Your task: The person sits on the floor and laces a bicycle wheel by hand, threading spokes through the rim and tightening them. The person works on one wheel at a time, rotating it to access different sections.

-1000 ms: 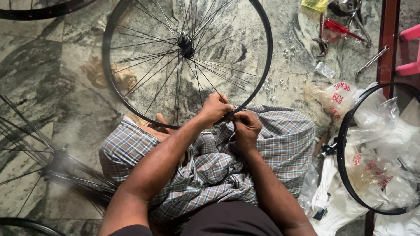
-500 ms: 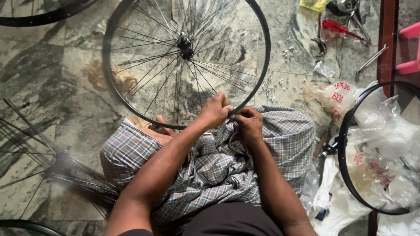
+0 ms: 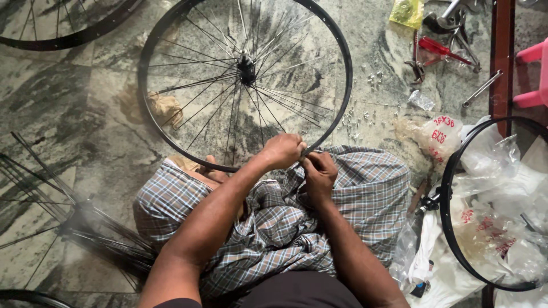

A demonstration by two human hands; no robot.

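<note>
Fingers of my left hand (image 3: 282, 150) and right hand (image 3: 319, 170) pinch closed on the near edge of one black wheel rim (image 3: 341, 54), propped against my checked cloth (image 3: 365, 194). What they grip there is too small to make out. Thin metal spokes (image 3: 194, 100) fan from one hub (image 3: 246, 61). A second bare rim (image 3: 446, 217), partly cut off, lies over crinkled plastic bags (image 3: 502, 188).

My hands have closed up at the wheel rim

My left hand (image 3: 282, 151) has shifted slightly along the bicycle wheel (image 3: 171, 48), knuckles over its near edge, and my right hand (image 3: 319, 171) has drawn in just beside it, fingertips touching at the rim.
</note>
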